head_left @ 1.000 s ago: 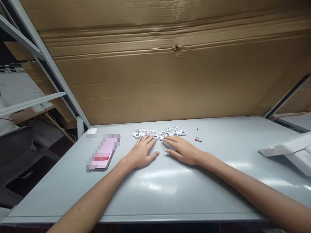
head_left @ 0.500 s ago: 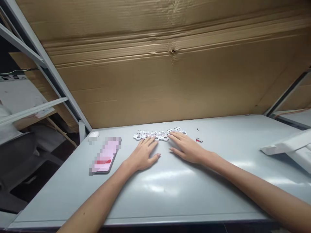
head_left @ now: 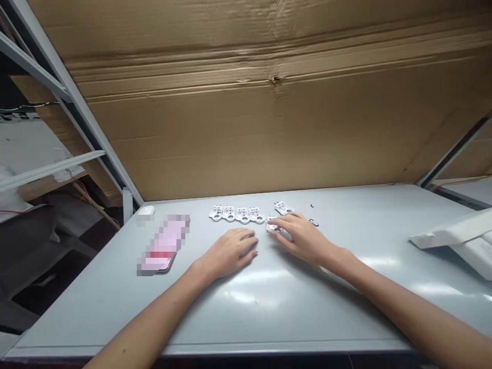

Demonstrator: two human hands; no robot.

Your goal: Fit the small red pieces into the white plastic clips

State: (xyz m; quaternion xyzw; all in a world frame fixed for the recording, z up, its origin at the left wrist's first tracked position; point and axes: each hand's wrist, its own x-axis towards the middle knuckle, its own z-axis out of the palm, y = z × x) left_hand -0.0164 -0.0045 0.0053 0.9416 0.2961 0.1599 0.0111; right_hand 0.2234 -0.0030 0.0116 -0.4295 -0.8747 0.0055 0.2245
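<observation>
Grip: right hand (head_left: 300, 237) had its fingertips on the fifth piece (head_left: 272, 224), though whether they pinched it could not be told; left hand (head_left: 230, 252) was loosely bent, open, gripping nothing visible.
Landmark: row of four white pieces (head_left: 243, 215), ring-ended, lay flat on the table (head_left: 249, 318).
Fifth piece: just beside the row's right end, partly covered by fingers.
Sixth piece (head_left: 283, 207): right of the row, farther back.
Left hand: in front of the row.
Phone (head_left: 165, 246): left of the row.
White case (head_left: 146, 210): beyond the phone, far left of the row.
Small dark bits (head_left: 314, 223): right of the row.
Cardboard (head_left: 269, 138): behind the row.
</observation>
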